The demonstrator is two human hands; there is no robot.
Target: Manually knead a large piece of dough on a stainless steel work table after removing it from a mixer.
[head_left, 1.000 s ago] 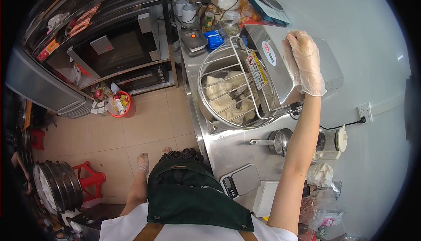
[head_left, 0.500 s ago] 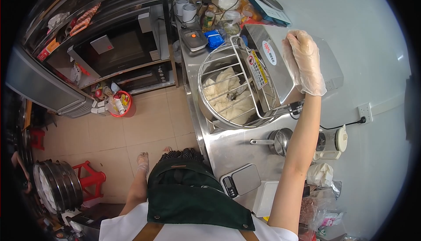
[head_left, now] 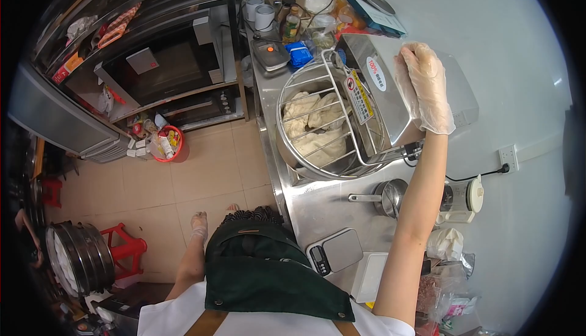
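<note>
The right hand (head_left: pixel 426 82) rests on the mixer (head_left: pixel 392 99) and the left hand (head_left: pixel 199 222) hangs down, either grip's closure impossible to tell, while in the bowl (head_left: pixel 286 151) at the right hand's eight o'clock the dough (head_left: pixel 322 146) is clumped but uneven, so mixing looks part-done, smoothing remaining.

Stuck on steel mixer (head_left: pixel 400 125): 1 white oval sticker (head_left: pixel 375 73), red and blue print; 1 yellow-and-white warning label (head_left: pixel 359 96), dark print, red-ringed prohibition sign. On bottle (head_left: pixel 292 25) and silver scale (head_left: pixel 342 253): markings too small to read.
</note>
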